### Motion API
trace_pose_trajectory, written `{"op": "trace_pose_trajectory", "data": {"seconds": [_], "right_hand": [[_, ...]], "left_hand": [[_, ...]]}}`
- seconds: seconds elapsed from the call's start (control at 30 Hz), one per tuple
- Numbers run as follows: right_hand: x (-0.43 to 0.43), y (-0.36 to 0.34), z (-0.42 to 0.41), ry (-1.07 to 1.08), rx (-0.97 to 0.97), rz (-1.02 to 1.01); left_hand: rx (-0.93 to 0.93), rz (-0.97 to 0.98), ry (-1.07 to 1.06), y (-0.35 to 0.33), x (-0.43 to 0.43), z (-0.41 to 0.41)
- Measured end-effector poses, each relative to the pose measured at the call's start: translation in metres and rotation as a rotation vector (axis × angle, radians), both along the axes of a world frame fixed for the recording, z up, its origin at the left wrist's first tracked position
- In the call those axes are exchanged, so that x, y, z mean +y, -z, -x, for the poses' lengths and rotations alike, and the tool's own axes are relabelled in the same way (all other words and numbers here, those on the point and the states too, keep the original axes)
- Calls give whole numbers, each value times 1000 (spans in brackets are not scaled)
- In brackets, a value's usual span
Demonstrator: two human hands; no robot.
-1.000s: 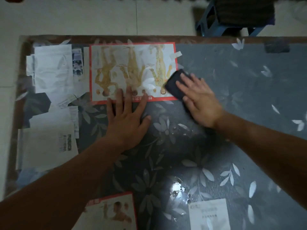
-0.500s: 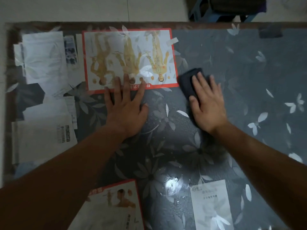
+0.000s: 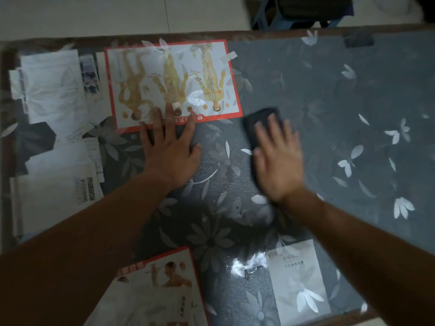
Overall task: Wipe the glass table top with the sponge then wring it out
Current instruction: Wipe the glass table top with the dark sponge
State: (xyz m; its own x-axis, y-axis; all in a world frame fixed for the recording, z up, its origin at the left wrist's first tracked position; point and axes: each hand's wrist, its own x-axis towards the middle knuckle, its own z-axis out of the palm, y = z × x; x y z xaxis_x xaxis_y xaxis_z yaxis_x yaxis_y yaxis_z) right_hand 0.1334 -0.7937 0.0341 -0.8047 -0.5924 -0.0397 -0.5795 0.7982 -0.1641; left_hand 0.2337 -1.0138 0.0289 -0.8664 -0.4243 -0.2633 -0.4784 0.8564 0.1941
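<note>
The person leans over the glass worktop (image 3: pixel 329 95), both bare arms stretched forward across it. The right hand (image 3: pixel 277 158) lies flat on a dark sponge (image 3: pixel 260 121), palm down and fingers spread loosely, pressing it to the glass rather than closing around it; the grip is an open, flat press. The sponge sits near the middle of the worktop, just right of the lower right corner of a red-bordered chart (image 3: pixel 173 83) showing 3 yellowish body figures. Only the far end of the sponge shows beyond the fingertips, and it looks blurred.

The left hand (image 3: pixel 170 147) rests flat on the glass too, fingers splayed and empty, with the fingertips over the chart's lower red border. The 2 hands are apart, with bare patterned glass between them.

Under the glass lies a grey cloth printed with pale flowers, plus white papers (image 3: pixel 54 90) at the left, another red-edged leaflet (image 3: pixel 160 285) near the front edge and a small white card (image 3: pixel 296 278) to its right. A bright glare spot (image 3: pixel 244 267) shines on the glass beside that card. Beyond the far edge, a blue stool (image 3: pixel 266 18) stands on the tiled floor.
</note>
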Motion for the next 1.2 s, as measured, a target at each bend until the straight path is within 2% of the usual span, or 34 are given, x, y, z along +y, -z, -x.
{"op": "trace_pose_trajectory", "data": {"seconds": [0.07, 0.13, 0.17, 0.2, 0.3, 0.33, 0.37, 0.4, 0.5, 0.57, 0.63, 0.8, 0.9, 0.97, 1.03, 1.1, 1.13, 1.2], "right_hand": [[25, -3, -56, -344, -33, -74], [56, -7, -62, -565, -76, -141], [65, -6, -45, -569, -60, -139], [68, -4, -24, -470, -46, -124], [44, -4, 25, 116, -67, -41], [32, -2, 19, 226, -77, -15], [24, 0, 2, 239, -61, -7], [24, 3, -25, 150, -42, -19], [56, -3, -104, -367, -76, -68], [82, -6, -110, -530, -107, -66], [88, -5, -81, -451, -113, -77], [34, 0, 27, 113, -93, 29], [-21, -1, 60, 242, -92, 28], [-32, -1, 35, 53, -42, 5], [-12, -1, -8, -344, -23, -4], [20, -2, -19, -605, -73, -74], [28, 0, -4, -623, -59, -77], [28, 2, 33, -358, -26, -39]], "left_hand": [[51, -10, 28, 1, -1, -5], [140, -38, 68, -3, -3, -14], [176, -42, 89, -7, -1, -20], [202, -26, 107, -11, 2, -27], [212, -27, 110, -27, 29, -55], [193, -58, 90, -31, 42, -67], [167, -83, 64, -33, 56, -81], [140, -90, 36, -34, 69, -96], [62, -59, -5, -31, 96, -130], [32, -60, -24, -30, 104, -138], [57, -44, -60, -29, 104, -131], [74, -84, -155, -18, 86, -94], [20, -59, -123, -6, 83, -89], [26, -95, -128, -6, 82, -91], [45, -132, -137, -8, 80, -92], [31, -110, -126, -8, 80, -92], [21, -88, -117, -7, 80, -92], [-2, -55, -103, -6, 83, -91]]}}
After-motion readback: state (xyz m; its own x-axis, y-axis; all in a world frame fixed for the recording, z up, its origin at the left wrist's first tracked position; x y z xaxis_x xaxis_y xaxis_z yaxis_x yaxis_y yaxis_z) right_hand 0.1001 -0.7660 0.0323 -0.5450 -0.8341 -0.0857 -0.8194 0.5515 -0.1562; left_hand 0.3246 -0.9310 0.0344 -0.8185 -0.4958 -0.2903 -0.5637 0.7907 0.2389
